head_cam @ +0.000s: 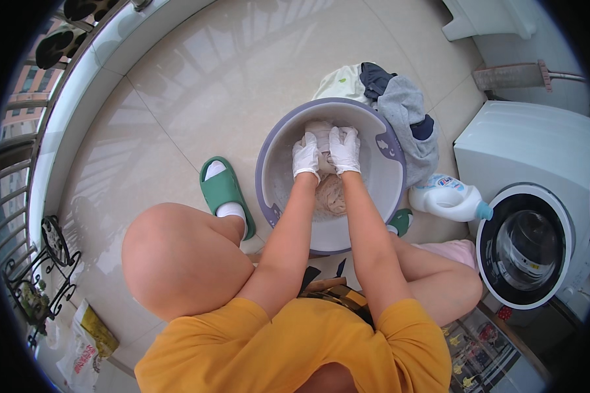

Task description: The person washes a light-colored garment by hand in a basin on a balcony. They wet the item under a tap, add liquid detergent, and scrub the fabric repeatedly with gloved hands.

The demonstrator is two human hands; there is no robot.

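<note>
Both my hands wear white gloves and reach into a round plastic basin (330, 240) with a purple rim. My left hand (306, 153) and my right hand (344, 150) grip a wet, pale beige cloth (319, 128) side by side, the fingers curled over it. Part of the cloth is bunched between the palms. Below my wrists, a lower part of beige cloth (332, 196) lies in the basin among suds and water; whether it is the same piece I cannot tell.
Behind the basin's right side lies a pile of clothes (404, 105) on the tiled floor. A white detergent bottle (445, 197) lies beside a front-loading washing machine (526, 142). My green slippers (221, 189) flank the basin. A metal railing (17, 142) runs along the left.
</note>
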